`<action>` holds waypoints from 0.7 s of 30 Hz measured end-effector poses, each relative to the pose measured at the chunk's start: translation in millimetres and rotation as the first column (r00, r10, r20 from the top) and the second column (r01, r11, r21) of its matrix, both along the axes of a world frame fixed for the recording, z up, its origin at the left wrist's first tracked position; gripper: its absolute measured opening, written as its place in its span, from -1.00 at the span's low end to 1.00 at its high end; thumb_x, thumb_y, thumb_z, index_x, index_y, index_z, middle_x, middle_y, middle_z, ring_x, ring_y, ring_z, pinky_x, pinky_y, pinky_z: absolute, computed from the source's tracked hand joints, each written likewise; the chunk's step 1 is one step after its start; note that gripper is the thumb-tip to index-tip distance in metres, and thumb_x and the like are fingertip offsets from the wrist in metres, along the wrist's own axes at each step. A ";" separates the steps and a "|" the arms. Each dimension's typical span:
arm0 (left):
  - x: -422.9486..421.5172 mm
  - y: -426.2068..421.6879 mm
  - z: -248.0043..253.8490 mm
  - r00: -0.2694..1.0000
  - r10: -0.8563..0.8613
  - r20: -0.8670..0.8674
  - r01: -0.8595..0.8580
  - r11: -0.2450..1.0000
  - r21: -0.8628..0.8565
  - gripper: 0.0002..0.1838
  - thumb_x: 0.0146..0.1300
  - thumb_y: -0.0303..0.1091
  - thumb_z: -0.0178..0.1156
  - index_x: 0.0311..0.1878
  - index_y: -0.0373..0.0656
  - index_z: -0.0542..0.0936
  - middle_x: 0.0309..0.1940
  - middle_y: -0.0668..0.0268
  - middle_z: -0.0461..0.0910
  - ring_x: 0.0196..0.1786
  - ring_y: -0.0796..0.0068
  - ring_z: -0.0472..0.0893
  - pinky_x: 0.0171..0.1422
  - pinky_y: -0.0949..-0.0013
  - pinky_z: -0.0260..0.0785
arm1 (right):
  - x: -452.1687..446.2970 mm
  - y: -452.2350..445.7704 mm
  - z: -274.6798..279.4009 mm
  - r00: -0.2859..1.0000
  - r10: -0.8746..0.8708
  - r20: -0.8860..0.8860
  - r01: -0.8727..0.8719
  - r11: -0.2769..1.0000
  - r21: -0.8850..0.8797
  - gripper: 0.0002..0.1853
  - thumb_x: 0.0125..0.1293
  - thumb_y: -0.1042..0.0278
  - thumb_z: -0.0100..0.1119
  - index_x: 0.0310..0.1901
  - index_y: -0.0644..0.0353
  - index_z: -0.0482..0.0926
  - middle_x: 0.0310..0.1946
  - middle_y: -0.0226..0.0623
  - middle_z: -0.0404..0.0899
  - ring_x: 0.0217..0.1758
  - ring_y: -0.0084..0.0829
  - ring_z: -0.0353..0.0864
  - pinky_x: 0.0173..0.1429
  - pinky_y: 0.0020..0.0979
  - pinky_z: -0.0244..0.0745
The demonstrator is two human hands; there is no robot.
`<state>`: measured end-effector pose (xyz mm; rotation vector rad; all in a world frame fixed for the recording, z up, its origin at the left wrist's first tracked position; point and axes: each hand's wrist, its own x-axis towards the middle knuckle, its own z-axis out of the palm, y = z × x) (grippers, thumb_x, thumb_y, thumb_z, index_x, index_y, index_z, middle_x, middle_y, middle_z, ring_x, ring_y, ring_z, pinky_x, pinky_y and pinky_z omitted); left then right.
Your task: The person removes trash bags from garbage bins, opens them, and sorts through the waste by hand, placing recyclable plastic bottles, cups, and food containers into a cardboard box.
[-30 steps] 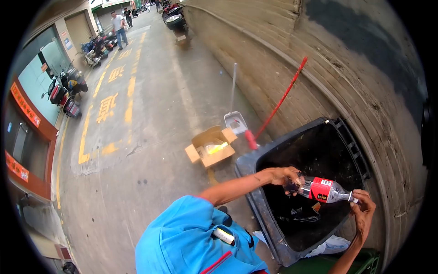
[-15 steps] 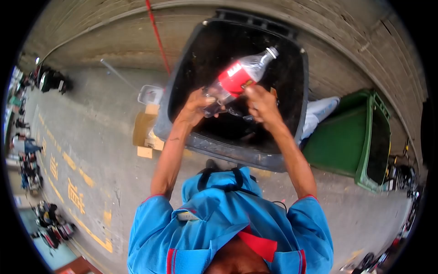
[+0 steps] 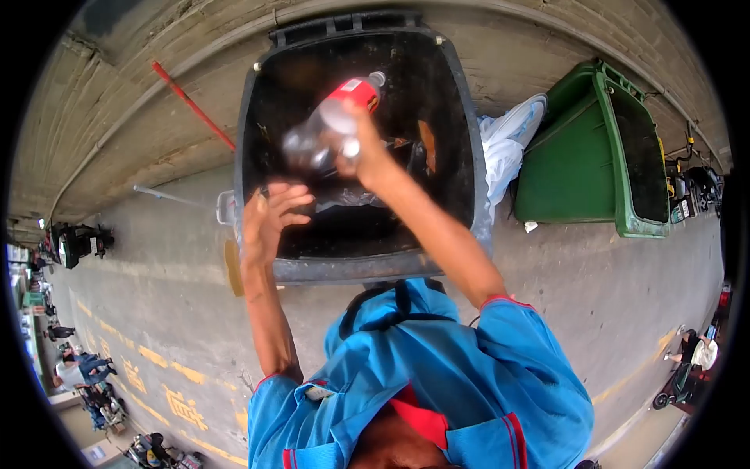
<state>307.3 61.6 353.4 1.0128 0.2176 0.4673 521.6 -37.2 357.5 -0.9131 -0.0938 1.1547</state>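
currently, right hand (image 3: 366, 148): seemingly gripping red-labelled plastic bottle (image 3: 359, 93) over black waste bin (image 3: 351, 268)
left hand (image 3: 273, 215): hovering spread, seemingly holding nothing
bottle step: apparently handling one-handed
next bottle move: probably needing steady grip

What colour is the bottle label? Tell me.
Label: mostly red, best in the head view.

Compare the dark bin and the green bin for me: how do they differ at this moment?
Colour: the dark bin is blackish, the green bin plain green.
View: the dark bin's opening faces the camera broadly; the green bin shows mostly its side wall, its opening seen at a slant.
Use: the right hand is over the dark bin's opening; no hand is at the green bin.
Shared: both stand uncovered, near the wall.
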 end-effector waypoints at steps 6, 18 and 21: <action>-21.7 0.1 14.3 0.993 0.043 -0.110 -0.015 0.970 0.242 -0.54 0.25 -0.21 0.21 0.05 -0.39 0.41 -0.10 -0.20 0.59 -0.06 -0.07 0.67 -0.11 0.13 0.63 | 66.6 18.9 -22.8 0.922 0.098 -0.375 0.053 0.927 0.371 -0.33 0.09 -0.53 0.01 -0.30 0.05 0.47 -0.66 -0.47 0.31 -0.75 -0.58 0.23 -0.73 -0.62 0.00; -20.8 -16.8 19.2 0.987 0.138 -0.087 -0.114 0.965 0.236 -0.60 0.23 -0.27 0.22 0.01 -0.36 0.45 -0.21 -0.13 0.64 -0.17 -0.01 0.70 -0.16 0.15 0.64 | 98.1 30.3 -52.4 0.821 0.220 -0.527 0.082 0.868 0.490 -0.18 -0.05 -0.68 -0.03 -0.59 0.14 0.25 -0.70 -0.48 0.19 -0.74 -0.58 0.17 -0.71 -0.58 -0.02; -18.3 -18.8 19.9 0.987 0.138 -0.080 -0.117 0.968 0.222 -0.63 0.24 -0.29 0.24 -0.01 -0.35 0.45 -0.20 -0.14 0.63 -0.17 -0.01 0.70 -0.16 0.16 0.63 | 97.4 27.0 -50.5 0.827 0.213 -0.520 0.079 0.872 0.483 -0.19 -0.02 -0.67 -0.05 -0.58 0.14 0.26 -0.69 -0.48 0.19 -0.74 -0.58 0.16 -0.71 -0.58 -0.02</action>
